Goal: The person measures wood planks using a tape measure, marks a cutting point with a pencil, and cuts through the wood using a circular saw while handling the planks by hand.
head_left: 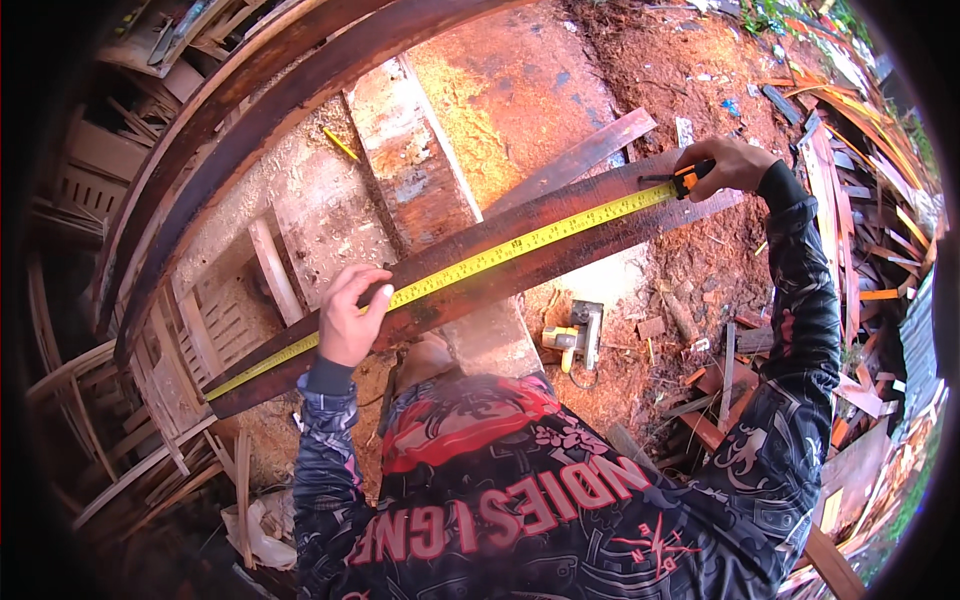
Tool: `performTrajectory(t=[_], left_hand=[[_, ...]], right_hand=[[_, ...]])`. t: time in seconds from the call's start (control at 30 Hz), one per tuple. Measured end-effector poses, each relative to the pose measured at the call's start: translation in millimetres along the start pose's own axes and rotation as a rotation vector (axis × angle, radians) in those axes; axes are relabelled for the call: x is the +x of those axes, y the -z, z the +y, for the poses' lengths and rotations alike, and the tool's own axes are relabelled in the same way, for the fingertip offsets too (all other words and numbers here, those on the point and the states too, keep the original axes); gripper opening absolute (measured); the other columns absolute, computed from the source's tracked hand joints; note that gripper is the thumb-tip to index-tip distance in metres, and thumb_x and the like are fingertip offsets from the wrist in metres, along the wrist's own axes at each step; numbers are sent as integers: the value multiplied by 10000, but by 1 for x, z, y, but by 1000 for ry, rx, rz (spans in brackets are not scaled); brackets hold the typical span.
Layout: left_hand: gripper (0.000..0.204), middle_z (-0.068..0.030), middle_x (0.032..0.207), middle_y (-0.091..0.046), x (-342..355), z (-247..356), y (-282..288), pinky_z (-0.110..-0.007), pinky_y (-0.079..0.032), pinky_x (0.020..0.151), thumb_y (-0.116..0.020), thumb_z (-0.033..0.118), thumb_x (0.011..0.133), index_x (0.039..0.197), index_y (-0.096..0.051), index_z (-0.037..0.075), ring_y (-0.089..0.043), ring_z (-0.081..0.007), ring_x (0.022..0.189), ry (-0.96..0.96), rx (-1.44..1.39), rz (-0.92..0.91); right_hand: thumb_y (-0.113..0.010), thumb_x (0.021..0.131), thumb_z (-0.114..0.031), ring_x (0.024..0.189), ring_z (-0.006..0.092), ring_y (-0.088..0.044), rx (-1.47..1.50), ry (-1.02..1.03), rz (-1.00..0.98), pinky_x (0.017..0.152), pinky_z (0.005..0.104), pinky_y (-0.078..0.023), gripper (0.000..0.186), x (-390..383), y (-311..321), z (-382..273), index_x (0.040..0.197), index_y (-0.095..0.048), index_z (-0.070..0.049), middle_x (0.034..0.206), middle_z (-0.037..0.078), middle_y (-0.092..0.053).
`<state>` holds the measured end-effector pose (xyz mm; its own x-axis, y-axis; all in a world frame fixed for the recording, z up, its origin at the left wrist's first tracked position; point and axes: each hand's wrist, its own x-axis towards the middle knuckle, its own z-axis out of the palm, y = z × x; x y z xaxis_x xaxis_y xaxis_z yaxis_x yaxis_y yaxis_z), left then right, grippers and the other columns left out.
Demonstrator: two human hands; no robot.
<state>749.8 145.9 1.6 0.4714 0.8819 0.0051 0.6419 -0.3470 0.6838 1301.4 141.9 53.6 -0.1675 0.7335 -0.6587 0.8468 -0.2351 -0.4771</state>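
A long dark wooden plank [430, 310] runs aslant in front of me, from lower left to upper right. Along it lies the yellow blade of a tape measure [500, 252], pulled out to the plank's left end. At the far right end, my right hand [735, 165] is closed around the orange and black case of that tape measure. My left hand [347, 318] rests over the blade on the left part of the plank. Its thumb and index finger are apart, and the palm side is hidden.
A yellow pencil-like stick [341, 145] lies on a pale board beyond. A yellow power saw [572, 338] sits on the sawdust-covered ground near me. Curved dark timbers [250, 110] arch at upper left. Wood scraps [880, 200] pile up at right.
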Motion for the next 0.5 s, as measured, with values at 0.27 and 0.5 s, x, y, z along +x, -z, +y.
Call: performTrajectory(t=[0.27,0.5], left_hand=[[142,-120,934,-627,1,-5,-20,-400,-474,842,-694,105,814,924,-694,14,-598,-310,926,-3,72,-51],[117,-126,855,-615,-2,-16,-24,-415,-456,824,-687,101,809,875,-669,6,-596,-320,866,12,97,-95]], right_hand=[[-782,678,-276,886,194,-662,-7,52,4,810,313,-512,463,4,-1,5,1086,-703,-73,944,76,-711],[-789,677,-293,890,204,-668,-67,38,2,805,319,-520,510,-2,-5,0,1123,-686,-68,991,83,-708]])
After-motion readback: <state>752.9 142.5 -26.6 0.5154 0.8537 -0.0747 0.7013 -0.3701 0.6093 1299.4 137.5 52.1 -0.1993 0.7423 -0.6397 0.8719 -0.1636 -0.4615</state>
